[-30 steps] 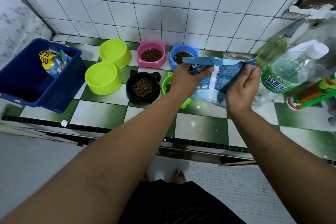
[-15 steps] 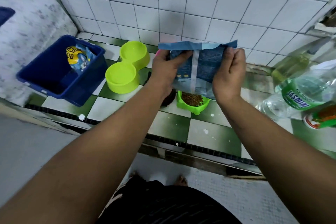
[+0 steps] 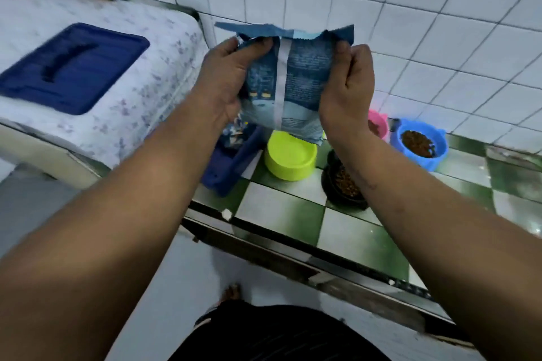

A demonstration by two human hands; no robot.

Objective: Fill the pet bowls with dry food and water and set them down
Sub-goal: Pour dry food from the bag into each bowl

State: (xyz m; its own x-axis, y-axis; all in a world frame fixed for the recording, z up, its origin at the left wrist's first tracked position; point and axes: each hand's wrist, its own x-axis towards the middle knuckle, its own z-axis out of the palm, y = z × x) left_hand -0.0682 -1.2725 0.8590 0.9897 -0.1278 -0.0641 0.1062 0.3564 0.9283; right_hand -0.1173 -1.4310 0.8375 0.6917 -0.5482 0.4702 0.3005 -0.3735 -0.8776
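A blue dry-food bag [image 3: 289,79] is held upright in front of me, above the counter. My left hand [image 3: 225,82] grips its left side and my right hand [image 3: 347,85] grips its right side near the top. Below it on the green-and-white tiled counter [image 3: 281,214] stands an empty lime-green bowl [image 3: 290,158]. A black bowl [image 3: 343,184] with kibble sits partly behind my right forearm. A blue bowl [image 3: 421,145] holds kibble, and a pink bowl [image 3: 378,126] shows only at its edge.
A dark blue bin [image 3: 231,161] with packets inside stands left of the lime bowl, mostly hidden by my left arm. Its blue lid [image 3: 73,67] lies on a floral-covered surface [image 3: 140,114] at the left. White tiled wall behind; counter edge near my legs.
The view has swung left, so the bottles on the right have left the frame. Both hands have raised the bag higher and hold it more upright, over the lime bowl and bin.
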